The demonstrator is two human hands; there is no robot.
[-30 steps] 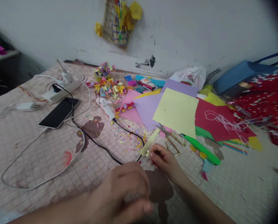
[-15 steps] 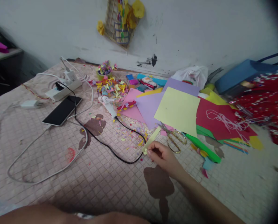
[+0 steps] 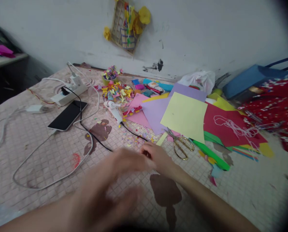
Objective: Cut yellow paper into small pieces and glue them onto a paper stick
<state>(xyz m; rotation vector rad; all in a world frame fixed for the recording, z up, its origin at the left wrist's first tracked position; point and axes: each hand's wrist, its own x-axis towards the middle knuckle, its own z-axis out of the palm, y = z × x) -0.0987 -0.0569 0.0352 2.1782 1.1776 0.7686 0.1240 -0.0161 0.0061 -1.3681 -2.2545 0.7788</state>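
My left hand (image 3: 110, 180), blurred by motion, reaches in from the lower left with its thumb and fingers apart and nothing visible between them. Its fingertips overlap my right hand (image 3: 158, 158), whose thumb and fingers are pinched together. From that pinch a pale yellow paper strip (image 3: 161, 139) sticks out; the end in the fingers is hidden. Just right of the strip, gold-handled scissors (image 3: 180, 145) lie with their blades towards a pale yellow sheet (image 3: 185, 116). The black cord of a white glue gun (image 3: 113, 111) runs behind my hands.
Small paper cuttings (image 3: 120, 91) lie around a filled cup (image 3: 110, 75). A phone (image 3: 68, 115) and power strip (image 3: 69, 95) with looping cables are at left. Coloured sheets (image 3: 221, 122), white string (image 3: 238, 127) and a green strip (image 3: 214, 156) are at right.
My left hand has risen from the bottom edge and moved right, up to my right hand. My right hand stays nearly in place; the small pale yellow piece at its fingertips is now hidden.
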